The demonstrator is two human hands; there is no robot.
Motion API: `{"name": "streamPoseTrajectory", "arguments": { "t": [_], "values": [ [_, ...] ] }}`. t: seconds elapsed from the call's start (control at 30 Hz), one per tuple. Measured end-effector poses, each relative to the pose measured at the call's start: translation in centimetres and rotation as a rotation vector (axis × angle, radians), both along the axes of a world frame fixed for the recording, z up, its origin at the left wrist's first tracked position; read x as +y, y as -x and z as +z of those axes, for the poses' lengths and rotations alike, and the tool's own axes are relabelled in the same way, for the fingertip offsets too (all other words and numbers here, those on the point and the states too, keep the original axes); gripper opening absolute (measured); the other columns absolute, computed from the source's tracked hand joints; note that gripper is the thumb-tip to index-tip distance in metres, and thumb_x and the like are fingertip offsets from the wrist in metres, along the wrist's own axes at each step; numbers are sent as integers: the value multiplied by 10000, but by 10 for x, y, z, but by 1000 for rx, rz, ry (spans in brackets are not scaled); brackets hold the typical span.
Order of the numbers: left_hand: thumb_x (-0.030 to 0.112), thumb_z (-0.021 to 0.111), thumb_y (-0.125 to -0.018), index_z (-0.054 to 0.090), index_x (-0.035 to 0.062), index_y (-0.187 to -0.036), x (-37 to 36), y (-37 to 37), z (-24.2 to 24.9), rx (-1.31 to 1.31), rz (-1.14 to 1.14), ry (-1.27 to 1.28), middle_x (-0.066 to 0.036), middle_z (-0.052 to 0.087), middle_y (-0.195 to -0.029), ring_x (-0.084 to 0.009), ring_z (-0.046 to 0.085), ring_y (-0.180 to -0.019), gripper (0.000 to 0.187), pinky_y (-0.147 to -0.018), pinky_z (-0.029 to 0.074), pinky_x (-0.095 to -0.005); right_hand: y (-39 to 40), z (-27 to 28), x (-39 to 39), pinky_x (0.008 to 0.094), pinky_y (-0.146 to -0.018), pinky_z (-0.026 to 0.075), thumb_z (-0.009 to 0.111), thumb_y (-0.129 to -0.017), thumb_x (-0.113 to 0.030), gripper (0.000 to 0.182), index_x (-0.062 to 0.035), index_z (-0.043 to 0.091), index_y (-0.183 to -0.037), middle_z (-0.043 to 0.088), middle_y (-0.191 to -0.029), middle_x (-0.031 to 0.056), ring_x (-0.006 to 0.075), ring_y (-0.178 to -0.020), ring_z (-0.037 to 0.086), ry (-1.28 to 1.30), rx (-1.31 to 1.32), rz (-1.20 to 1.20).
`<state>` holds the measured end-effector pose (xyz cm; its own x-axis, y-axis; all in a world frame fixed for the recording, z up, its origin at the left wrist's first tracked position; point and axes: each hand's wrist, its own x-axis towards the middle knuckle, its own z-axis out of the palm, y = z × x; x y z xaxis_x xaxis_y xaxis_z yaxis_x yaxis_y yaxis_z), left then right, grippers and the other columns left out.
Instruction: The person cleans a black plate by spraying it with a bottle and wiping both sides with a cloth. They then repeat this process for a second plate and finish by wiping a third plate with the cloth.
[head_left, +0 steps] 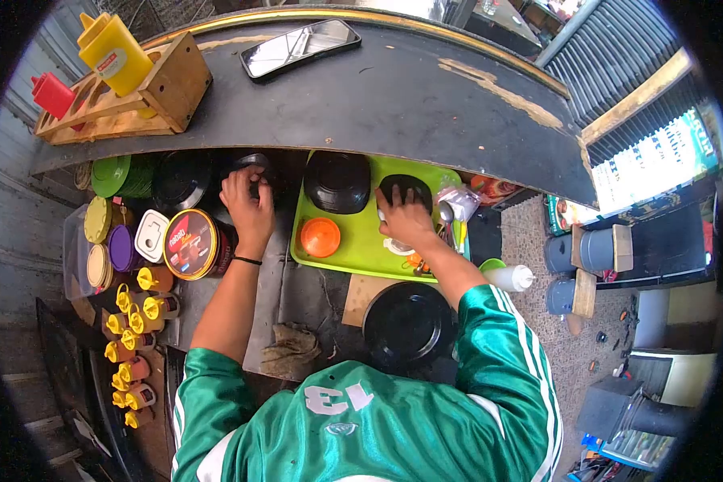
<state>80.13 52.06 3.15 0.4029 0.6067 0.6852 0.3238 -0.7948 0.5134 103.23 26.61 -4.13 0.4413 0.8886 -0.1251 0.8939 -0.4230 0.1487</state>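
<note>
My left hand [247, 201] has its fingers curled over a small black bowl [255, 163] under the counter's edge, next to a stack of black plates [181, 178]. On the green tray [304, 221], my right hand [406, 218] grips another black bowl [404, 186], thumb at its left edge and fingers spread across it. A larger upside-down black bowl [336, 181] and an orange lid [320, 237] lie on the tray to the left of my right hand. Spoons [446, 211] and a clear plastic bag [460, 197] are to its right.
The raised black counter [394, 96] carries a phone [300, 50] and a wooden bottle rack [186, 88]. At left stand a round tub [191, 244] and several yellow-capped bottles [142, 321]. Nearer me are a cloth [291, 351], a black plate [408, 325] and a white bottle [510, 278].
</note>
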Motion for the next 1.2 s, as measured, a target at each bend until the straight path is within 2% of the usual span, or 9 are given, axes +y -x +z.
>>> {"name": "streamPoseTrajectory", "arguments": {
  "t": [0.17, 0.3, 0.4, 0.5, 0.67, 0.9, 0.97, 1.03, 1.2],
  "values": [
    [81, 660, -881, 673, 102, -1077, -6, -2, -1, -24, -7, 29, -55, 625, -1003, -269, 569, -1000, 198, -926, 399, -407, -13, 7, -11, 655, -1093, 474, 744, -852, -520, 922, -226, 360, -1637, 459, -1590, 260, 583, -1430, 427, -80, 253, 16],
    [74, 656, -880, 671, 101, -1083, -13, -6, 1, -42, -30, 48, -50, 628, -1007, -268, 569, -1003, 205, -934, 398, -406, 2, 39, -18, 639, -1099, 485, 762, -855, -522, 952, -238, 327, -1651, 386, -1646, 256, 591, -1462, 382, 39, -30, -26],
    [68, 657, -879, 668, 100, -1086, -11, -10, 4, -62, -43, 47, -49, 627, -1006, -266, 569, -1003, 210, -935, 398, -405, -2, 27, -15, 617, -942, 586, 787, -821, -551, 968, -219, 365, -1626, 486, -1572, 265, 576, -1364, 516, 22, -21, 4],
    [66, 658, -879, 665, 99, -1085, -10, -11, 6, -76, -40, 34, -50, 627, -1004, -265, 569, -1002, 210, -935, 398, -405, -2, 20, -5, 616, -968, 583, 731, -902, -457, 892, -258, 303, -1659, 374, -1637, 301, 607, -1395, 468, 79, 73, -26],
    [72, 659, -878, 662, 96, -1082, -5, -4, 8, -89, -22, 45, -51, 629, -1001, -264, 569, -1004, 206, -937, 399, -408, 1, 4, -5, 532, -731, 657, 577, -958, -220, 685, -207, 386, -1616, 572, -1464, 306, 558, -1182, 665, -39, -148, 234],
    [58, 658, -876, 660, 90, -1078, 2, 4, -1, -62, -11, 67, -55, 631, -1001, -268, 573, -996, 204, -931, 401, -404, -24, 19, -4, 479, -831, 641, 582, -932, -161, 481, -140, 605, -1412, 664, -1371, 200, 378, -1169, 703, -331, -248, 176],
    [56, 657, -876, 660, 89, -1078, 1, 2, -2, -66, -17, 68, -56, 632, -1003, -269, 574, -994, 205, -931, 400, -403, -33, 48, 1, 485, -915, 606, 574, -937, -137, 434, -127, 649, -1364, 687, -1323, 170, 341, -1182, 690, -338, -39, 0],
    [56, 657, -879, 659, 89, -1076, -1, -2, -2, -71, -28, 69, -57, 635, -1007, -268, 576, -995, 200, -930, 400, -401, -48, 48, 9, 500, -943, 577, 588, -920, -115, 384, -132, 671, -1295, 730, -1181, 148, 361, -1124, 689, -542, -98, 42],
    [59, 659, -885, 662, 93, -1088, -4, -8, -2, -63, -39, 71, -56, 639, -1023, -265, 579, -1012, 206, -943, 396, -399, -67, 48, 41, 522, -1095, 475, 506, -997, -88, 410, -95, 640, -1384, 618, -1420, 232, 438, -1314, 579, -500, 60, -216]
  ]
}}
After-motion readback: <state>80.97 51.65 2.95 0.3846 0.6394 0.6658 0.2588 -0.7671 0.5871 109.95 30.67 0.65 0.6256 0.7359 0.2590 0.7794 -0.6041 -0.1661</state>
